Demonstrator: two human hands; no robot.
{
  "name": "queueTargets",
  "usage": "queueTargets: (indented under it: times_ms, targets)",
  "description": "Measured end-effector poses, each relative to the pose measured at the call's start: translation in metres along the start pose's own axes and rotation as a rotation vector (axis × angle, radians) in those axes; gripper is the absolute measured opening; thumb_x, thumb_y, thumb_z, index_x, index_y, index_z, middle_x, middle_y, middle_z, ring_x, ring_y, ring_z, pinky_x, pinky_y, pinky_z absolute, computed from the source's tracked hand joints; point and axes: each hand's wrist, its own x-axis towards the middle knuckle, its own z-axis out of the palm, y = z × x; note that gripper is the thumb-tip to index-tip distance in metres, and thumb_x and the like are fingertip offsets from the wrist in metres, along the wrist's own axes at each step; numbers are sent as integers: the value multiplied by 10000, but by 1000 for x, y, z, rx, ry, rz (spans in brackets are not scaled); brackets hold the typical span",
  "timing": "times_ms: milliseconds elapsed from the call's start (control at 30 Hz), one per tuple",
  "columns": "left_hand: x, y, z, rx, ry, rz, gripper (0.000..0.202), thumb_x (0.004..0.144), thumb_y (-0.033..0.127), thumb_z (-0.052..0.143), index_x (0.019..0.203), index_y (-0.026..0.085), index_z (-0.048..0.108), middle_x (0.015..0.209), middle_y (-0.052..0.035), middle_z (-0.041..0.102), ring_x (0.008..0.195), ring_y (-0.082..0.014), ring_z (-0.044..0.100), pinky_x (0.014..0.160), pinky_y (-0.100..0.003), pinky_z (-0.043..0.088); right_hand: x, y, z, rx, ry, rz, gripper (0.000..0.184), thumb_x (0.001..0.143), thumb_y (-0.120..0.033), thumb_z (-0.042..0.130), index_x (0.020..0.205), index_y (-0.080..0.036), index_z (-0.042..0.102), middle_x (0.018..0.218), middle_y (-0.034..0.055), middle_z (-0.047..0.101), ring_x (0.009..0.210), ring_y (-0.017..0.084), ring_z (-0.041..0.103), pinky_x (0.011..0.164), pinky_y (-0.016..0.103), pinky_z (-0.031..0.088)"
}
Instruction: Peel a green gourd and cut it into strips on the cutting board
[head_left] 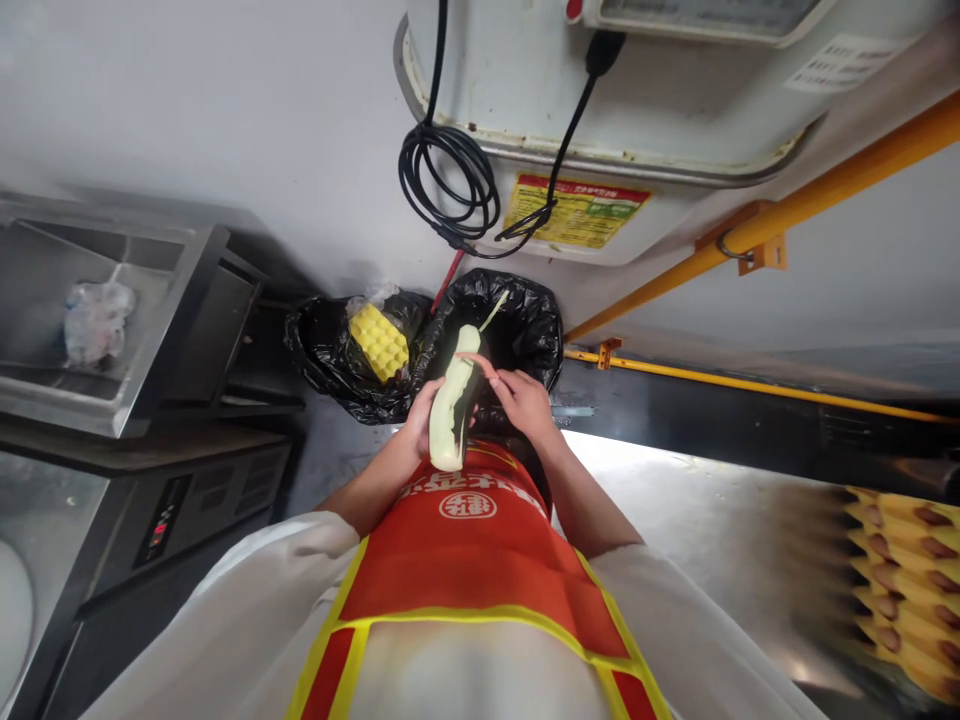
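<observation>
One part-peeled gourd sits in the left hand, fingers curled round it, long axis running outward past them; the right hand, just rightward, pinches a peeler across its far part!

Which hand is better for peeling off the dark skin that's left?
Probably the right hand: it holds the peeler, which lies across the vegetable close to the dark skin. The left hand is busy holding the vegetable itself.
</observation>
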Motion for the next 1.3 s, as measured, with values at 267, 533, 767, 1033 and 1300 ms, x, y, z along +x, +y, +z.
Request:
queueTargets:
  times_ms: [267, 533, 767, 1033, 1300]
  targets:
    - [-6, 13, -24, 90, 0, -39, 513, 968, 458, 432, 1121, 46, 696, 771, -186, 761, 573, -278, 725, 488, -341, 578, 62, 35, -3, 251, -17, 103, 439, 994, -536, 495, 1078, -226, 794, 1026, 58, 786, 952, 244, 697, 836, 306, 482]
    - [-12, 20, -34, 143, -90, -61, 525, 943, 354, 448, 1295, 2, 614, 831, -212, 766, 668, -329, 751, 560, -419, 619, 73, 48, 11, 484, 13, 308, 501, 928, -660, 481, 861, -202, 673, 616, -6, 617, 541, 142, 554, 505, 247, 429]
    - [3, 24, -16, 103, 80, 141, 503, 911, 270, 551, 1391, 122, 579, 822, -103, 770, 609, -247, 725, 569, -354, 612, 45, 6, 38, 678, 111, 425, 444, 821, -685, 618, 847, -259, 495, 546, -83, 464, 413, 108, 448, 378, 221, 367]
    - [-1, 32, -16, 41, 82, 41, 524, 973, 431, 430, 1234, 40, 661, 746, -141, 750, 625, -254, 723, 531, -326, 590, 50, 31, 33, 530, 164, 469, 346, 824, -569, 593, 832, -223, 591, 632, -7, 593, 555, 167, 572, 514, 272, 456]
    - [8, 37, -25, -78, 67, 139, 440, 985, 432, 444, 1064, 89, 708, 816, -136, 763, 684, -267, 740, 624, -376, 619, 34, 16, 9, 364, 22, 234, 413, 950, -520, 530, 1085, -209, 766, 1001, 100, 754, 961, 258, 672, 856, 348, 512]
